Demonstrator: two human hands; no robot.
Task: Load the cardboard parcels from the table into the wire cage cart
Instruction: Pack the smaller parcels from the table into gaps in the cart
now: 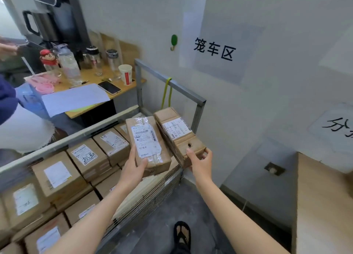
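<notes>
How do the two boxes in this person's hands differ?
The left parcel lies label-up and fairly level in the left hand; the right parcel, in the right hand, is tilted sideways. The left parcel's white label runs most of its length; the right parcel's is shorter. Only the right parcel shows a small hole. Both are long brown cardboard boxes.

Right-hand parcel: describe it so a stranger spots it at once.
Find the wire cage cart. Over its right end, the left hand and right hand each hold a parcel. Yours is the right parcel, with a round hole near the held end.
</notes>
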